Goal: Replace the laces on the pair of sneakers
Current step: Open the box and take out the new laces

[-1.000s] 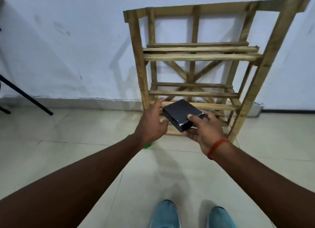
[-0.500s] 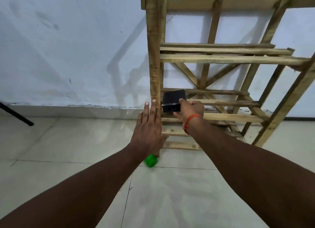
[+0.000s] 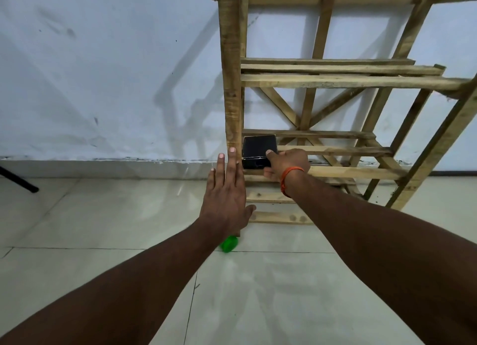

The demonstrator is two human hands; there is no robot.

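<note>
A small black box (image 3: 258,149) rests on a lower slat of the wooden rack (image 3: 335,81), tight against the rack's left front post. My right hand (image 3: 285,164), with an orange thread at the wrist, grips the box's right side, thumb on top. Beside the post my left hand (image 3: 227,195) is held flat with fingers spread, holding nothing, its fingertips at the post. No sneakers or laces are in view.
The rack stands against a white wall (image 3: 103,73) on a pale tiled floor (image 3: 258,293). A small green object (image 3: 228,244) lies on the floor by the rack's left foot, partly behind my left wrist. A black tripod leg (image 3: 18,180) reaches in at the far left.
I have moved closer to the rack. The box went from both hands in front of it onto the lower shelf. My left hand let go and flattened out; my feet left the view.
</note>
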